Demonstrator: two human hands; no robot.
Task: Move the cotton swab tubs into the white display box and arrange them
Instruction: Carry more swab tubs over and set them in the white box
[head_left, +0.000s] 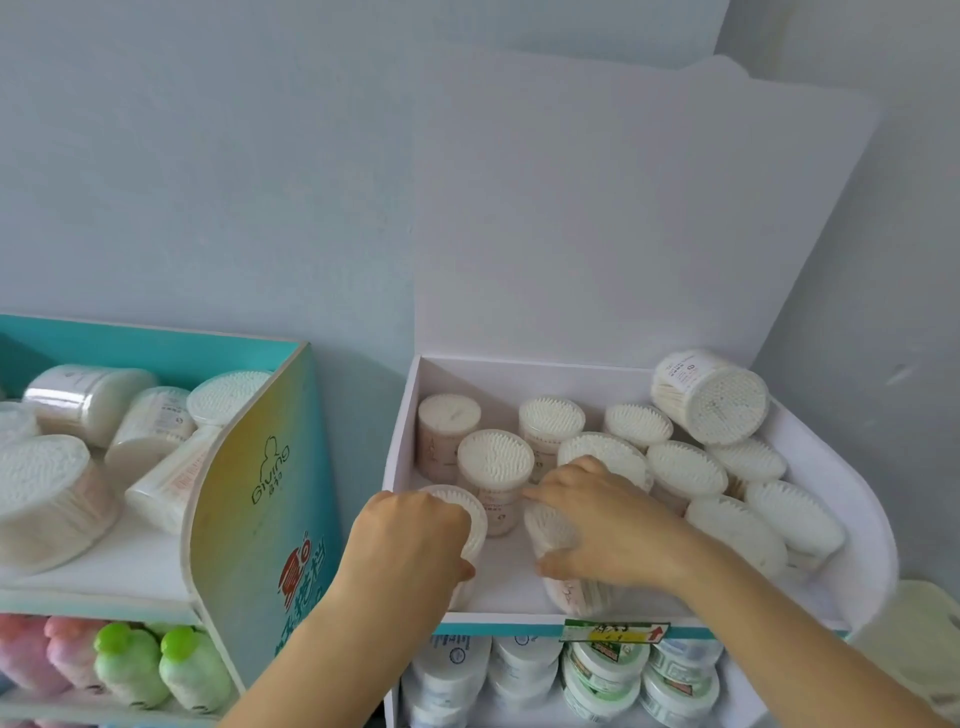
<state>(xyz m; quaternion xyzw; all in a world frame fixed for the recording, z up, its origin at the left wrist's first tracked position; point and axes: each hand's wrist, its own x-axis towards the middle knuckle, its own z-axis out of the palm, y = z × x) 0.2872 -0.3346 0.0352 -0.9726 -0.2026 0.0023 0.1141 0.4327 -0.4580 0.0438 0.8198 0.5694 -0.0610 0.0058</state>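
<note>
White display box (649, 234), lid raised, part-filled with cotton swab tubs.
Left hand (410, 535) fingers clamped on front-left tub (475, 519); right hand (608, 525) fingers clamped on adjacent tub (550, 530).

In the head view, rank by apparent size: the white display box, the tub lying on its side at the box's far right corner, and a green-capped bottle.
1. White display box
2. Tub on its side
3. Green-capped bottle, looking close to the tub; differing distance from the camera makes this unsure.
</note>
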